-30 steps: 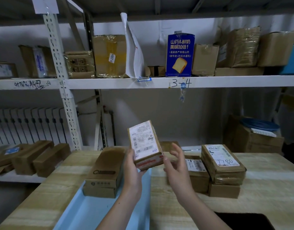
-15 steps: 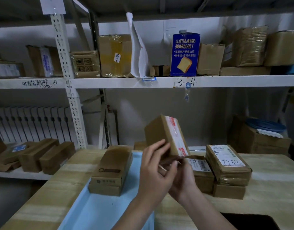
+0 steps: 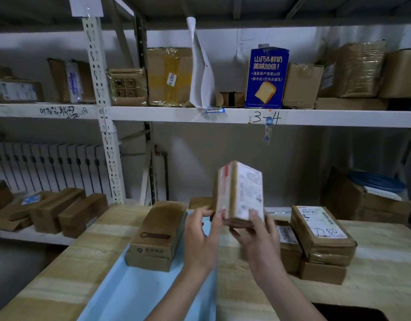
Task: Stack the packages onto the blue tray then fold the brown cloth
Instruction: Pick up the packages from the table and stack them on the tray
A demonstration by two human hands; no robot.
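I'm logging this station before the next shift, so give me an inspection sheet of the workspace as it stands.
Surface: wooden table, light striped top.
Job's things: blue tray bears one brown box; held package upright above the tray's far end; package stack to the right; brown cloth not seen.
Clutter: nothing seen.
Hands: left hand and right hand both grip the held package.
Cables: nothing seen.
Surroundings: white shelves loaded with cartons.
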